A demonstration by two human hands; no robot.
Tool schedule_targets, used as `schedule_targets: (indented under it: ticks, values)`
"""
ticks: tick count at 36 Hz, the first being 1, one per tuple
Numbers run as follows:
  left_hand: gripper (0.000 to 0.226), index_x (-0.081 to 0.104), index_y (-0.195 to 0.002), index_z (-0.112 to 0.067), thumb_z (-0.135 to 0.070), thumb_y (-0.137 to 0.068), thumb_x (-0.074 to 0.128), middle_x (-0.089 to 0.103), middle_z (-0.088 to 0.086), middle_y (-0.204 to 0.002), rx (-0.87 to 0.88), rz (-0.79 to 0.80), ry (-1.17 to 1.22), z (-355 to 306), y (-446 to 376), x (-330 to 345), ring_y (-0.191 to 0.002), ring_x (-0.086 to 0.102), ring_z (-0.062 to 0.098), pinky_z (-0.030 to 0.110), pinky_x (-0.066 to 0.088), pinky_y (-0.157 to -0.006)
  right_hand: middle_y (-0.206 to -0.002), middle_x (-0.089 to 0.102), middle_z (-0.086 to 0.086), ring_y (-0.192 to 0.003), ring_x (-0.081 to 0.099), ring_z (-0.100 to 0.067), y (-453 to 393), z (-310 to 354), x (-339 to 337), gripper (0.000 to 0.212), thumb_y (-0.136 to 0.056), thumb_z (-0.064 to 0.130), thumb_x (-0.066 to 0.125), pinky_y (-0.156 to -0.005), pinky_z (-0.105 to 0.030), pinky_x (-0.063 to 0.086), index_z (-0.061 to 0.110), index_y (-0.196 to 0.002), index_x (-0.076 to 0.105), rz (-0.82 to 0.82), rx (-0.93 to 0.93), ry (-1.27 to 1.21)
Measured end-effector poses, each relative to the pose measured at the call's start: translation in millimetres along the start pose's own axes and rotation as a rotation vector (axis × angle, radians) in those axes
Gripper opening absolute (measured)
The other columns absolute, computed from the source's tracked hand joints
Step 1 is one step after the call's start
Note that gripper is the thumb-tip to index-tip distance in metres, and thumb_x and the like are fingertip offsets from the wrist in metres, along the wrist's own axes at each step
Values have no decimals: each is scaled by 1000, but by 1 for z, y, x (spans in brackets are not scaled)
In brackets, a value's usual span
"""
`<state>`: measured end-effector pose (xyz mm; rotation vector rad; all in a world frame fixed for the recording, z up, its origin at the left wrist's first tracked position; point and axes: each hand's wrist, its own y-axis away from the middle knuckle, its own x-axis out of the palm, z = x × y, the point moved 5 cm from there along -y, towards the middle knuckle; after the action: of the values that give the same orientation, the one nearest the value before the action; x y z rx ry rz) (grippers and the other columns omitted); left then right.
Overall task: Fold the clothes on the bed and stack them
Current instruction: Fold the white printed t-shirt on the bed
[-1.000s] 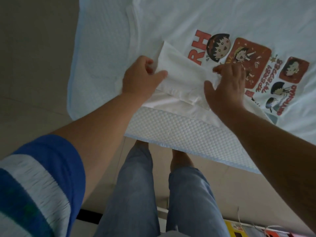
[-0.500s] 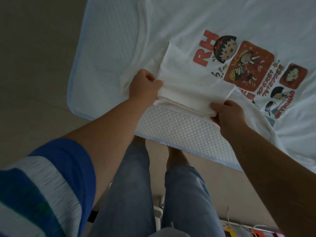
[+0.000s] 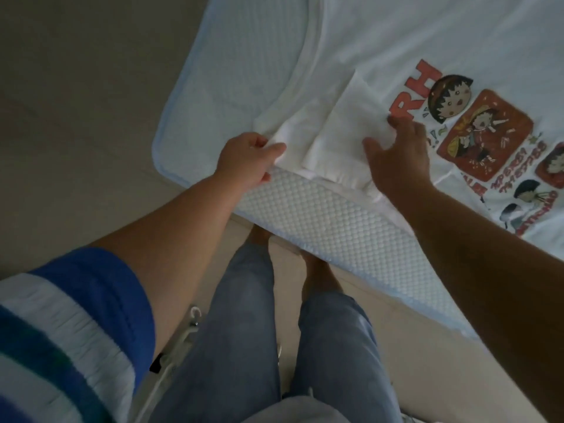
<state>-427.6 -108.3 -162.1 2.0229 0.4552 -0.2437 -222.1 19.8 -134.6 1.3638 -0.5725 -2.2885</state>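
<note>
White cotton covers most of the far right of the scene: a T-shirt (image 3: pixel 396 41) lies spread flat on the bed (image 3: pixel 244 71), its printed front facing up with red letters and cartoon figures (image 3: pixel 476 129) running toward the right edge. One sleeve (image 3: pixel 345 129) is folded inward over the body of the shirt, lying near the bed's near edge, just left of the print.

The left hand (image 3: pixel 247 160) sits at the near edge of the mattress, fingers curled and thumb pressed down, pinching the shirt fabric at the left end of the folded sleeve. The right hand (image 3: pixel 399 157) rests on the right part of the same fold, palm down, fingers spread and fairly straight, flattening the cloth beside the red letters; it grips nothing.

The mattress side (image 3: pixel 320 218) shows a white quilted, bumpy texture with a pale blue trim. Below it, in the near middle, the person's legs in light blue jeans (image 3: pixel 244 331) stand on a beige floor (image 3: pixel 76 117). A blue and white striped sleeve (image 3: pixel 76 315) fills the near left corner.
</note>
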Motion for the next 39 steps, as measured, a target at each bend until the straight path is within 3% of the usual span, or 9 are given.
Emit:
schedule_targets:
  ticks: [7, 10, 13, 17, 22, 27, 32, 39]
  values:
    - [19, 60, -60, -21, -28, -73, 72, 70, 3, -71, -5, 74, 26, 4, -10, -17, -79, 70, 22, 42, 56, -84, -131, 43, -9, -116, 47, -27, -39, 18, 5, 48, -89, 37, 56, -99, -38, 39, 13, -129, 45, 48, -5, 150]
    - [27, 58, -50, -21, -35, -71, 69, 69, -1, -62, 53, -27, -122, 10, -12, -29, -71, 68, 19, 34, 53, -71, -135, 40, -9, -119, 44, -26, -40, 24, 14, 49, -88, 34, 59, -101, -34, 35, 13, -130, 45, 73, -56, 186]
    - [25, 58, -63, -18, -38, -75, 65, 63, -1, -64, 108, -83, -249, 13, -13, -29, -63, 60, 17, 28, 42, -56, -138, 35, -9, -121, 42, -26, -35, 27, 20, 53, -87, 32, 61, -99, -30, 32, 12, -132, 43, 80, -88, 210]
    - [23, 50, -83, -21, -35, -75, 66, 49, -11, -71, 153, -170, -307, 5, -12, -28, -67, 49, 11, 27, 32, -54, -140, 34, -10, -124, 40, -25, -21, 26, 16, 57, -86, 28, 61, -101, -29, 30, 12, -136, 39, 65, -85, 163]
    - [21, 45, -87, -20, -29, -79, 62, 49, -2, -87, 246, -270, -397, -16, 8, -33, -72, 45, 15, 21, 23, -50, -137, 39, -4, -113, 51, -22, 17, 7, -8, 52, -87, 26, 60, -100, -30, 39, 16, -134, 41, 22, 32, 26]
    - [8, 50, -83, -23, -27, -84, 57, 49, -9, -73, 367, 13, -512, -51, 45, 7, -66, 45, 9, 21, 29, -53, -127, 50, -2, -107, 55, -21, 76, -48, -43, 44, -87, 30, 62, -90, -34, 47, 18, -127, 48, -16, 269, -44]
    - [12, 52, -88, -25, -35, -85, 58, 56, -4, -90, 445, 305, -714, -79, 79, 69, -83, 53, 17, 28, 38, -68, -126, 54, -4, -105, 55, -22, 136, -117, -71, 41, -88, 31, 61, -92, -40, 48, 16, -125, 52, 14, 468, -73]
    - [7, 53, -89, -26, -31, -85, 56, 54, -6, -90, 538, 392, -863, -98, 94, 154, -82, 52, 15, 28, 37, -67, -129, 52, -9, -114, 51, -26, 161, -209, -86, 46, -87, 29, 61, -93, -33, 38, 11, -128, 52, -7, 593, -74]
